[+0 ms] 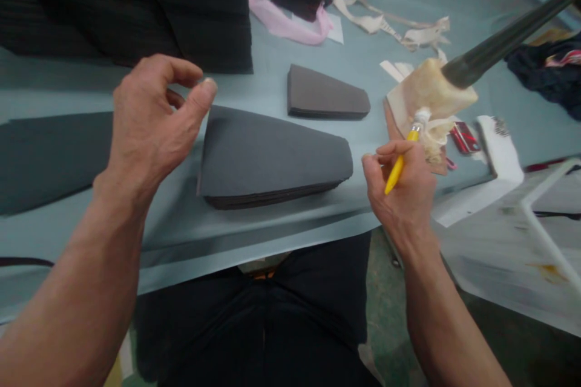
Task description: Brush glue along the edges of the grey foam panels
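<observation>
- We see the left hand [154, 121] at left of centre, open with fingers loosely curled, touching nothing, its thumb just beside a stack of dark grey foam wedges [272, 154].
- That stack lies flat at the centre on a pale blue table covering [181, 242].
- We see the right hand [399, 193], lower right, pinching a slim yellow tool [398, 163] between thumb and fingers.
- A smaller dark grey stack [327, 94] lies just above centre.

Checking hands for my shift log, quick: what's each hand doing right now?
Left hand: open, fingers half curled, holding nothing.
Right hand: closed, holding a slim yellow tool.
</observation>
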`<state>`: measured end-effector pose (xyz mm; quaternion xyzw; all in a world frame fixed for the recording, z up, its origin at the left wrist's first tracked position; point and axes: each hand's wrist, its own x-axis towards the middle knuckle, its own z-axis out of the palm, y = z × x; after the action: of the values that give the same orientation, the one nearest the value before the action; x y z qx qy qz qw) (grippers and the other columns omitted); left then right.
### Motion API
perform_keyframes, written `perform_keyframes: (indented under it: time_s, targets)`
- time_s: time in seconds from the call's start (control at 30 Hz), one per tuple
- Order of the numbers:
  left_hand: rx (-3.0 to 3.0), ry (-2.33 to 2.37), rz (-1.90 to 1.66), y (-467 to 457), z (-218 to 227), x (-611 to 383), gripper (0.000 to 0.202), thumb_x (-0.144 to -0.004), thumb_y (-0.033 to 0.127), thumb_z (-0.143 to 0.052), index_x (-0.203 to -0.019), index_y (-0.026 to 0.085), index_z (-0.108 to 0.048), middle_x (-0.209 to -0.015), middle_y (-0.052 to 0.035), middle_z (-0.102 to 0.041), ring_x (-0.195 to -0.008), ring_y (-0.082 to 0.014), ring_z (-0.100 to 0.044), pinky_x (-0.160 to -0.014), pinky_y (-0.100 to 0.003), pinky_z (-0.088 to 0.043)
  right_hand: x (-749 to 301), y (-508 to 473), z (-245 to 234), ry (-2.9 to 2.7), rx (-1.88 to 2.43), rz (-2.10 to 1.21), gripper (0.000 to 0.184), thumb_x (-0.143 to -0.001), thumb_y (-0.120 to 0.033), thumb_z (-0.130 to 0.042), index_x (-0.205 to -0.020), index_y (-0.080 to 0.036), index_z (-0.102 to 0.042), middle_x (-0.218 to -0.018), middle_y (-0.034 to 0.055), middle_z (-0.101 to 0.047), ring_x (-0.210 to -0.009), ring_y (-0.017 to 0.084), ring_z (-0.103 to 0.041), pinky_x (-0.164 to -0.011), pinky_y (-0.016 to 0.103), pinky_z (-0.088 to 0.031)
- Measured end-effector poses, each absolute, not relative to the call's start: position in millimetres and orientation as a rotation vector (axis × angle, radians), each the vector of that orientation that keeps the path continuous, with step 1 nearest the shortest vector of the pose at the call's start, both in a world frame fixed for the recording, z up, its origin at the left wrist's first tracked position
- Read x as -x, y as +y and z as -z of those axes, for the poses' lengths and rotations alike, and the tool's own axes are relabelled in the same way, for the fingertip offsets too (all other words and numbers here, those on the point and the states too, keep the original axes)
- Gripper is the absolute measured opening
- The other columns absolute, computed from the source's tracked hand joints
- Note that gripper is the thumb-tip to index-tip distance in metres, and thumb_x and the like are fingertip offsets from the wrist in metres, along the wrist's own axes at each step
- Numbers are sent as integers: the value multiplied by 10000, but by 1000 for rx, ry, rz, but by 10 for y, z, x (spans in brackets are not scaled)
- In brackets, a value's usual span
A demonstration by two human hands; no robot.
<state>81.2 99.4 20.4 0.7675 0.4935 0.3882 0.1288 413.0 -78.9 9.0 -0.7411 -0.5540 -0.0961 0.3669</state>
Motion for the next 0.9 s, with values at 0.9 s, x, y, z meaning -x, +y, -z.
perform_keyframes:
  time_s: [0.9]
  targets:
    - [-1499, 1748, -1484, 991, -175, -697, 298, -856, 600, -714, -938, 324, -789, -917, -33, -798, -773, -296, -732, -794, -477, -618, -4110, -396, -216, -1176, 1317, -235, 402, -1143, -616, -481, -1274, -256, -604, -749, -42, -670, -553, 145, -527, -552, 310, -449]
